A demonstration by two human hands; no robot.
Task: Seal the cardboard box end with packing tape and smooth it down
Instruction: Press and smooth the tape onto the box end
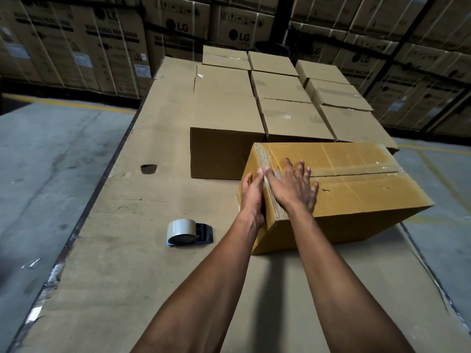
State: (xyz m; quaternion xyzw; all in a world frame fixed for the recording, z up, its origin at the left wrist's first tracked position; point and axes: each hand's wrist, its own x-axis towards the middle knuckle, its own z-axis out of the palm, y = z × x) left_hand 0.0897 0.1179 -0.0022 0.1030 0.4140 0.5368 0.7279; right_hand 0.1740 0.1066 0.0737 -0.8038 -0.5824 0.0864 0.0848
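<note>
Around: I see the tape roll point(184, 232) alone on the table point(122, 250), small boxes point(280, 98) behind.
Fingers: my right hand point(293, 186) lies flat on the box point(356, 200), fingers apart; my left hand point(251, 197) presses its end.

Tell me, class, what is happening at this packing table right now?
A person is pressing tape down on a cardboard box. The right hand lies flat and open on the box top near its end, while the left hand presses against the end face. The tape dispenser lies set aside on the cardboard-covered table, left of the box. Sealed boxes sit behind.
</note>
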